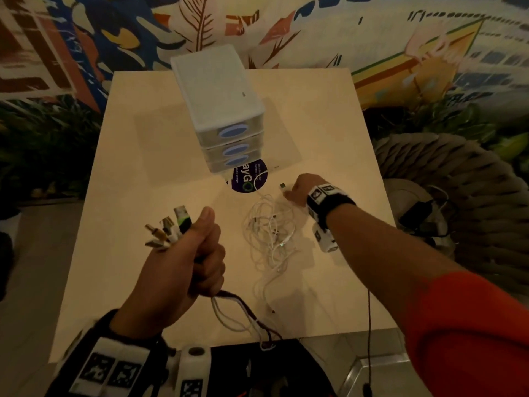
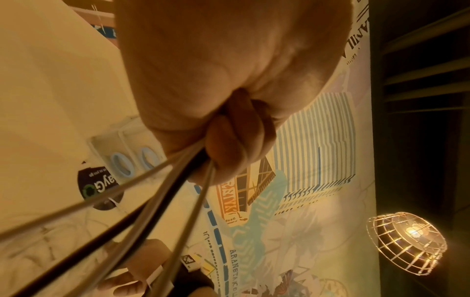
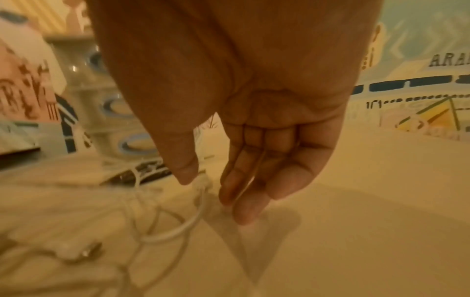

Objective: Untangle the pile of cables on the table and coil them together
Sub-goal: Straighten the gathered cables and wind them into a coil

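Observation:
My left hand [image 1: 197, 253] is raised over the table's near left and grips a bundle of cables [image 1: 243, 313] in its fist. Their plugs [image 1: 169, 227] stick up above the thumb. The cables trail down over the table's front edge, and they run out of the fist [image 2: 229, 90] as dark and pale strands [image 2: 152, 197]. A tangled pile of white cables [image 1: 272, 233] lies mid-table. My right hand [image 1: 294, 191] is low at the pile's far end, fingers relaxed. Its thumb and fingers [image 3: 208, 191] flank a white cable end [image 3: 178, 231] without closing on it.
A white three-drawer unit [image 1: 217, 90] stands at the back of the pale table [image 1: 143, 138], with a dark round sticker [image 1: 249, 179] in front of it. A woven chair [image 1: 458, 196] with dark gear sits right of the table. A thin black wire [image 1: 369, 339] hangs by my right arm.

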A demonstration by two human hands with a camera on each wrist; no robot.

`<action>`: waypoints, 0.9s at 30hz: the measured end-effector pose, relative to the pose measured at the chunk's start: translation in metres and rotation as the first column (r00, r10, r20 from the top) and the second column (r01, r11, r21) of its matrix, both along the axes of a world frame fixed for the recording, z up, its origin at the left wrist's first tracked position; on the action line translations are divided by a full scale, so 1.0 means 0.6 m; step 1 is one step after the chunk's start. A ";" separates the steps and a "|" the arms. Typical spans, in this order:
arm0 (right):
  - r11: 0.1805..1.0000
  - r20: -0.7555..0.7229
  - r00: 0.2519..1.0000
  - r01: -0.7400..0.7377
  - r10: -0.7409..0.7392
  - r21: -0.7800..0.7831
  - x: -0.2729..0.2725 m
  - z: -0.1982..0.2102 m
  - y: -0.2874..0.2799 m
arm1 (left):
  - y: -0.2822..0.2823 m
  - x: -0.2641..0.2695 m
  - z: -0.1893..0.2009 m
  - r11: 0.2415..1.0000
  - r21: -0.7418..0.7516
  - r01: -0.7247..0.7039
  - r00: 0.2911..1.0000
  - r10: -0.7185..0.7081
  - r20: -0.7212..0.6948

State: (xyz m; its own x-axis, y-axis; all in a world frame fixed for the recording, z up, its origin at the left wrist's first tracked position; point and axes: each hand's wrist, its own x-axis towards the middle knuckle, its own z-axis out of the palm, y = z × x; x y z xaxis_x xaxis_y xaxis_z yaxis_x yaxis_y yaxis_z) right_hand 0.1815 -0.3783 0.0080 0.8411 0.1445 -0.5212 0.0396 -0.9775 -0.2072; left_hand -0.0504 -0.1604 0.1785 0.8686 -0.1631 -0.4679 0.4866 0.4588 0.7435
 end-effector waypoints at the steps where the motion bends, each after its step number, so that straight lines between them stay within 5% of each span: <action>1: 1.000 0.006 1.000 -0.003 0.003 -0.018 0.003 -0.007 0.006 | 0.008 -0.001 -0.006 1.000 -0.002 0.002 1.000 -0.002 0.000; 7: 0.995 0.016 0.997 -0.072 0.074 -0.072 0.015 -0.002 0.025 | 0.038 -0.002 -0.030 1.000 0.010 -0.021 0.999 0.022 -0.027; 10: 0.993 -0.042 0.997 0.061 -0.057 0.098 0.026 0.027 0.010 | 0.043 0.003 -0.038 1.000 0.011 -0.022 0.999 0.023 -0.033; 12: 0.942 -0.041 0.987 0.161 -0.156 0.296 0.022 0.063 -0.005 | 0.044 0.007 -0.041 1.000 0.014 -0.019 0.999 0.020 -0.035; 18: 0.744 0.047 0.983 0.105 -0.180 0.660 -0.034 0.150 -0.057 | 0.035 0.024 -0.042 0.995 0.068 -0.074 0.996 0.077 -0.046; 22: 0.620 0.030 0.973 0.121 -0.227 0.776 -0.057 0.159 -0.074 | 0.016 0.045 -0.050 0.984 0.131 -0.124 0.991 0.130 -0.036; 27: 0.567 -0.017 0.966 0.165 -0.257 0.807 -0.078 0.150 -0.077 | -0.013 0.083 -0.088 0.976 0.194 -0.104 0.994 0.111 -0.023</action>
State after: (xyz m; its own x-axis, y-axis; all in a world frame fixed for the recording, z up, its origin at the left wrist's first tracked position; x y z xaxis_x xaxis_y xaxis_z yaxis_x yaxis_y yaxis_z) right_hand 0.1348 -0.4242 0.0978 0.9396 0.2736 -0.2055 -0.0824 -0.4020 -0.9119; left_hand -0.0005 -0.1681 0.1257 0.8593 0.0259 -0.5108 0.4686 0.3603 0.8066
